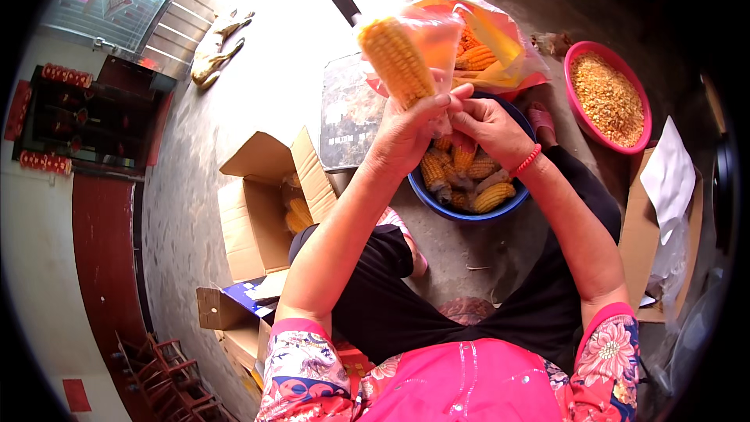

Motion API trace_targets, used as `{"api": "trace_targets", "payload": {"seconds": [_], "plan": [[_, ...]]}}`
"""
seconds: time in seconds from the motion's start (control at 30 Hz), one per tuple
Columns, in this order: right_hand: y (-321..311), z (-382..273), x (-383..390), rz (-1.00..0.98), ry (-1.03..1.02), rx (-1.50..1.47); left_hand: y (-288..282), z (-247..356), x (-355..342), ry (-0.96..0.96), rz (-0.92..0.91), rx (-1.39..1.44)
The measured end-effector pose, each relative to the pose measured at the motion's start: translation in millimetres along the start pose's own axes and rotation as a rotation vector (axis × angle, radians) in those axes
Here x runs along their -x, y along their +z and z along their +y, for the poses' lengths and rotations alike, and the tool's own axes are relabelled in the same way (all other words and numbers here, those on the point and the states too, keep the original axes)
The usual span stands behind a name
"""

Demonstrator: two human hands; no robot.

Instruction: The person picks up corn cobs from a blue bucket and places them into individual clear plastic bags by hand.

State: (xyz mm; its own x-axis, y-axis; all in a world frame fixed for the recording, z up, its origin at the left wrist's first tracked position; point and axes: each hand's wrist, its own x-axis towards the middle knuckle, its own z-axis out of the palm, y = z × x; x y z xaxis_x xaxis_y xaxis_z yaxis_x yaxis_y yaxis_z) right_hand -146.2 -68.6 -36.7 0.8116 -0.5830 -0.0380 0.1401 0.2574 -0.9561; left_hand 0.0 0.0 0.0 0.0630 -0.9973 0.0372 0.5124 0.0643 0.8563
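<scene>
We see the corn cob (pixel 397 59) held up, tilted leftward — the left hand (pixel 410 129) has its grip closed around the lower end. The right hand (pixel 492 133) is just beside, fingers bent; whether its grip is closed on something, we cannot tell.

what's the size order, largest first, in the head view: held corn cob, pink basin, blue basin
1. Blue basin
2. Pink basin
3. Held corn cob, though it looks nearer the camera

Just one cam, a head-worn fisheye looking down over the shirt (pixel 484 387) at bottom; hands (pixel 400 134) pretty close, just above centre.
</scene>
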Motion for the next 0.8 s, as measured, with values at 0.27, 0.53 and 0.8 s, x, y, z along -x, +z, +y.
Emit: {"api": "trace_targets", "payload": {"seconds": [0.27, 0.53, 0.8], "plan": [[2.8, -2.8, 8.7, -0.176, 0.048, 0.516, -45.1, 75.6, 8.1, 0.078, 0.322, -0.243], [6.9, -13.9, 10.4, -0.167, 0.107, 0.585, -189.7, 98.9, 114.6, -0.079, 0.811, -0.354], [-6.3, -2.4, 6.9, -0.135, 0.213, 0.561, -323.1, -5.2, 235.1, -0.462, 1.294, -0.207]]}}
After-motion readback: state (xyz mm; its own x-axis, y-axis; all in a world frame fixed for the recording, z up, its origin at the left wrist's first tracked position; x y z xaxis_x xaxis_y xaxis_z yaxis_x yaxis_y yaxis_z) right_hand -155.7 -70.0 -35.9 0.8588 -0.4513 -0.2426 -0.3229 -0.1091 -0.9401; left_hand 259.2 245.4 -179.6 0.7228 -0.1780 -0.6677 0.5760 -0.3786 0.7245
